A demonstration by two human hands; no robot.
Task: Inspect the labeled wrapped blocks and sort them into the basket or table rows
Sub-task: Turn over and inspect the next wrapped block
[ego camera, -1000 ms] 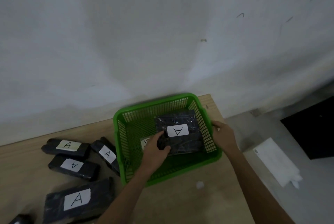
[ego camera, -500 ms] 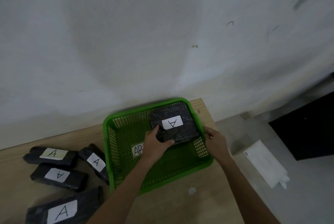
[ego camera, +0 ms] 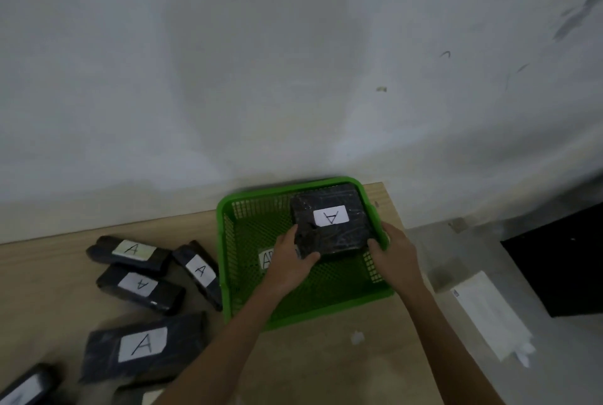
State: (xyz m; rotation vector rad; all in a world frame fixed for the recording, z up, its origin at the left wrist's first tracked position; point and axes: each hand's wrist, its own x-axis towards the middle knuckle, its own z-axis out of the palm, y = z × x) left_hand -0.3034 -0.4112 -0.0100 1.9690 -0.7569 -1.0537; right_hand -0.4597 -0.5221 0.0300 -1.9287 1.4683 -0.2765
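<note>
A black wrapped block (ego camera: 339, 235) with a white label marked A sits tilted in the far right corner of the green basket (ego camera: 225, 241). My left hand (ego camera: 288, 262) grips its near left corner. My right hand (ego camera: 396, 249) holds its right side at the basket's rim. A white label (ego camera: 266, 259) on the basket floor is partly hidden by my left hand. Several more black blocks marked A lie on the table to the left, among them a block (ego camera: 199, 270) leaning against the basket and a large block (ego camera: 143, 346) nearer to me.
The wooden table (ego camera: 326, 368) meets a white wall at the back and ends just right of the basket. On the floor to the right lie a white paper (ego camera: 489, 313) and a black box (ego camera: 561, 264). A small white scrap (ego camera: 357, 336) rests on the table.
Both hands have carried the block from the basket's middle toward its far right corner. My right hand has moved from the rim onto the block's side.
</note>
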